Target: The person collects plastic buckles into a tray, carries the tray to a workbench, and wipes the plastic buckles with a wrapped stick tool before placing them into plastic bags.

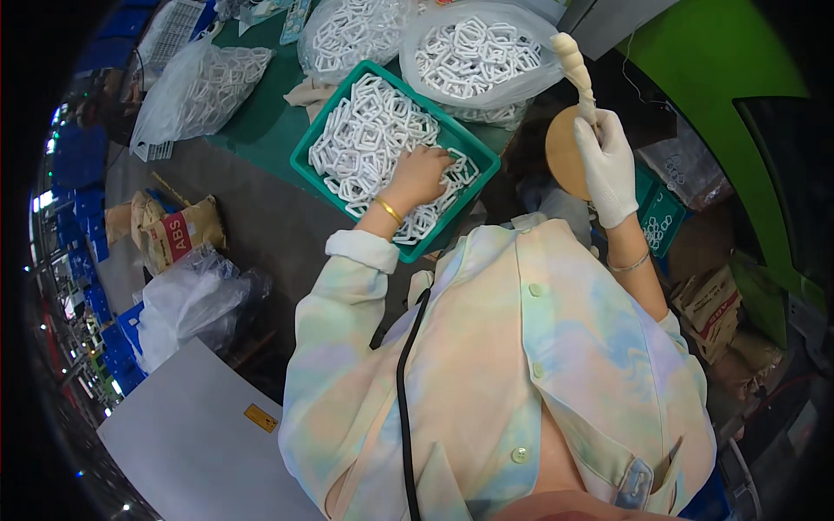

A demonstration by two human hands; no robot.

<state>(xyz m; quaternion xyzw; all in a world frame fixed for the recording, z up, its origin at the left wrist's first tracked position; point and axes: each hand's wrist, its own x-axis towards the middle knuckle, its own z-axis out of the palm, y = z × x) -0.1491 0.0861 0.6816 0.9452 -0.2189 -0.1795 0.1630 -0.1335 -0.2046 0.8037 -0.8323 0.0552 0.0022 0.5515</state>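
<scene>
My bare left hand [420, 176], a gold bangle at its wrist, lies on white plastic links [373, 130] in a green bin [310, 143]. Its fingers are partly spread over the links, and I see nothing gripped in them. In a white glove, my right hand [611, 169] is closed round a cream, spirally wrapped handle [573, 69] that sticks up above the fist. A round tan disc [565, 156] shows right beside that hand; whether it is joined to the handle I cannot tell.
Clear bags of white links [473, 56] stand behind the bin on a green table [261, 130]. Another bag [204, 91] is at the far left. A grey cabinet [204, 430] stands near left, and a green machine panel [712, 78] rises at the right. Paper sacks [178, 234] lie on the floor.
</scene>
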